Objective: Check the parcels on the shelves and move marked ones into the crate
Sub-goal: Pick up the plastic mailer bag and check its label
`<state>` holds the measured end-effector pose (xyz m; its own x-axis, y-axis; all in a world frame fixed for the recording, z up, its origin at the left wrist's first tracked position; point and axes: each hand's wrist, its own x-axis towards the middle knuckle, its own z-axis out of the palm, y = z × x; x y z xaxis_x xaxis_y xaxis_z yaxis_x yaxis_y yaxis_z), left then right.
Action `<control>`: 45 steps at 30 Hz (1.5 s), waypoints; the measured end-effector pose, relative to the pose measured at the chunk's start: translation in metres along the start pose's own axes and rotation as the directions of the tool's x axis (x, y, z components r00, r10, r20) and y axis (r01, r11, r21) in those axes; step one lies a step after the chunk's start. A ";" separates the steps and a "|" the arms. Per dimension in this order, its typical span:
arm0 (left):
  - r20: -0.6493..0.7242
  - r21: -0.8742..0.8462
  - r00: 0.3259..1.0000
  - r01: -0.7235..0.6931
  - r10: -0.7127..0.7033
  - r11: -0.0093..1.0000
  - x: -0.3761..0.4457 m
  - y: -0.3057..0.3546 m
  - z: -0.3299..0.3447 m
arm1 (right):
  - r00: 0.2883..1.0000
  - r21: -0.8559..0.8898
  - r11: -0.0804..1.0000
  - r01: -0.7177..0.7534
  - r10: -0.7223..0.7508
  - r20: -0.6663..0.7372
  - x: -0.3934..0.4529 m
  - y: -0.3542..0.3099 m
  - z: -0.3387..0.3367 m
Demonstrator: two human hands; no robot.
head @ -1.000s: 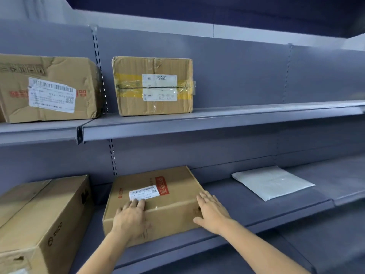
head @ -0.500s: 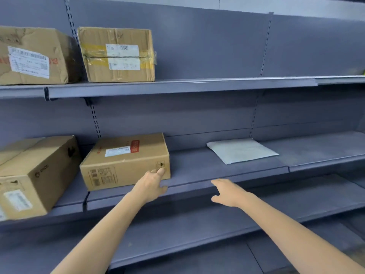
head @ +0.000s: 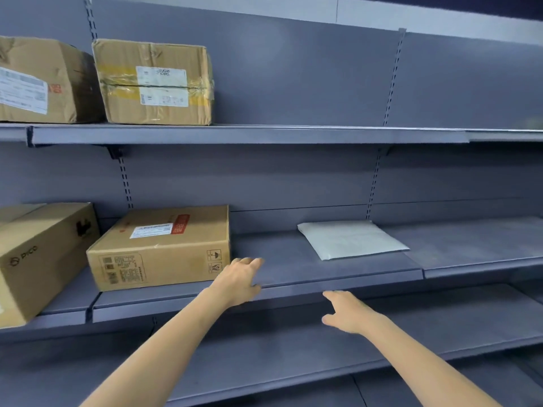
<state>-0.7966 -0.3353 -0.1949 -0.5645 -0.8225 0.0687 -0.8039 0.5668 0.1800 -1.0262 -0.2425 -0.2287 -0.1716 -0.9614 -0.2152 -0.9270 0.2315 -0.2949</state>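
Your left hand [head: 239, 282] hovers with fingers loosely spread, holding nothing, just beside the lower right corner of the flat box [head: 164, 248] on the middle shelf [head: 323, 284]. Your right hand [head: 345, 311] is also relaxed and empty, lower and in front of the shelf edge, well apart from that box. A white padded envelope [head: 351, 239] lies flat farther back on the same shelf, beyond and slightly right of your right hand. Two more boxes sit on the upper shelf [head: 264, 133].
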 end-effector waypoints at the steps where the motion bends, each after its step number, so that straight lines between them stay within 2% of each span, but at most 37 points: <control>1: -0.013 0.000 1.000 -0.008 0.008 1.000 0.008 0.001 -0.002 | 1.000 0.003 1.000 0.003 -0.003 -0.024 0.004 0.004 -0.002; 7: -0.004 -0.067 0.999 -0.053 0.052 0.996 0.040 0.005 0.010 | 0.993 0.031 0.999 -0.037 0.040 -0.115 0.025 0.029 -0.035; 11: 0.012 -0.094 0.999 -0.028 0.029 0.995 0.058 0.003 0.020 | 0.989 0.033 0.999 -0.040 0.044 -0.142 0.048 0.049 -0.052; 18: 0.005 -0.090 0.999 0.043 -0.043 0.995 0.114 0.026 0.032 | 0.980 -0.149 0.989 -0.003 -0.027 -0.196 0.111 0.094 -0.073; 22: 0.051 -0.100 0.993 0.111 -0.107 0.989 0.148 0.045 0.046 | 0.982 -0.242 0.970 0.007 -0.052 -0.180 0.147 0.130 -0.081; 26: 0.045 -0.126 0.988 0.150 -0.146 0.981 0.177 0.064 0.051 | 0.984 -0.245 0.969 0.040 -0.082 -0.161 0.188 0.160 -0.095; 34: -0.007 -0.160 0.976 0.214 -0.218 0.964 0.199 0.073 0.052 | 0.965 -0.264 0.931 0.254 -0.262 0.006 0.251 0.176 -0.080; 39: -0.025 -0.154 0.974 0.219 -0.225 0.963 0.205 0.071 0.052 | 0.969 -0.395 0.902 0.174 -0.229 -0.097 0.273 0.169 -0.062; 45: -0.001 -0.167 0.967 0.249 -0.253 0.954 0.217 0.068 0.063 | 0.973 -0.469 0.875 0.119 -0.197 -0.120 0.287 0.161 -0.052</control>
<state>-0.9851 -0.4721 -0.2293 -0.3426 -0.9392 0.0219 -0.8762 0.3279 0.3531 -1.2422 -0.4885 -0.2896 -0.0247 -0.9989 -0.0399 -0.9880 0.0183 0.1533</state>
